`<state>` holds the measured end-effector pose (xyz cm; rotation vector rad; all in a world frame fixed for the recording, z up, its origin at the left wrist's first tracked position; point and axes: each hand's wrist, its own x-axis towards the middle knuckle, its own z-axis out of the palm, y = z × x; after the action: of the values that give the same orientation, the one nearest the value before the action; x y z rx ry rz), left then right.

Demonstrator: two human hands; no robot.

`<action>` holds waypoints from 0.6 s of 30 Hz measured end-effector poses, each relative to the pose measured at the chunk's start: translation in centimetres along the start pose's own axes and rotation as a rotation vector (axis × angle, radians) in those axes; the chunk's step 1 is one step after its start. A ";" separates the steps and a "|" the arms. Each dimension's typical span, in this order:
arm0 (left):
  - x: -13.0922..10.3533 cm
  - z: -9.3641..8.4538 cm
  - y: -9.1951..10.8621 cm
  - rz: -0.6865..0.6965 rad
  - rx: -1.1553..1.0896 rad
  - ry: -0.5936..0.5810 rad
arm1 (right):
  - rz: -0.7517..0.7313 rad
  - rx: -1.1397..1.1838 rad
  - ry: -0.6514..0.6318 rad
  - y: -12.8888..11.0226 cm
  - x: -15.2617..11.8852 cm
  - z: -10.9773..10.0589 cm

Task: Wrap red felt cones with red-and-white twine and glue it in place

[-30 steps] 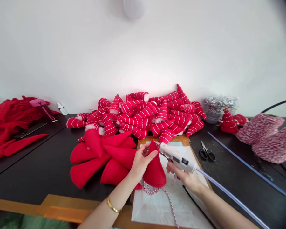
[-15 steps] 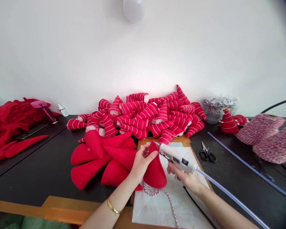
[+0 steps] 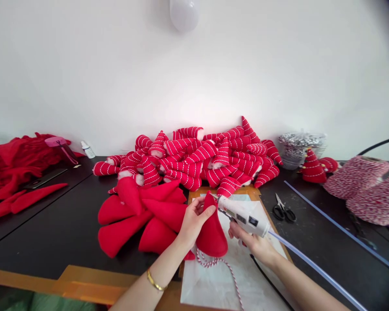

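Glue gun at the cone's tip

While striped cones heap on the black table, plain red cones lie nearer. The left hand clasps a red felt cone; the right hand grips a glue gun, its nozzle touching the cone's tip.

Black table, red cones, scissors

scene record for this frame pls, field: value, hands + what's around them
left hand: grips plain red felt cone near its tip
right hand: holds white glue gun, nozzle at the cone's tip
under cone: red-white twine on white paper sheet
left of cone: plain red cones pile
behind: striped cones heap
right: black scissors, twine spools
surface: black table
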<state>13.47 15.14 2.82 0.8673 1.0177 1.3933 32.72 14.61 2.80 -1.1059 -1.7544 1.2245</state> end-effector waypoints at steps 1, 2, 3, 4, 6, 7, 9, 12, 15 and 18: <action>0.0 0.0 0.0 -0.002 0.001 -0.001 | 0.000 0.004 0.003 0.1 0.0 0.0; -0.1 0.1 0.1 -0.003 0.000 -0.001 | -0.001 0.010 0.009 0.2 0.0 0.1; -0.1 0.1 0.1 -0.004 -0.005 -0.001 | -0.003 0.017 0.015 0.4 0.1 0.1; -0.2 0.2 0.2 -0.004 -0.010 0.001 | -0.005 0.021 0.017 0.5 0.1 0.1; -0.3 0.3 0.3 -0.004 -0.014 0.008 | -0.011 0.021 0.013 0.5 0.2 0.1; -0.3 0.4 0.4 -0.005 -0.013 0.009 | -0.014 0.020 0.008 0.5 0.2 0.1; -0.3 0.4 0.4 -0.009 -0.011 0.010 | -0.019 0.028 0.000 0.3 0.2 0.0; -0.3 0.5 0.5 -0.012 -0.008 0.007 | -0.024 0.043 0.002 0.0 0.1 -0.1; -0.3 0.4 0.5 -0.007 -0.006 0.001 | -0.022 0.037 0.005 -0.1 0.0 -0.1; -0.3 0.4 0.5 -0.008 -0.006 0.004 | -0.029 0.043 0.005 0.0 0.0 0.0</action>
<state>13.68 14.89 3.43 0.8554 1.0182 1.3910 32.73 14.65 2.81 -1.0543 -1.7267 1.2356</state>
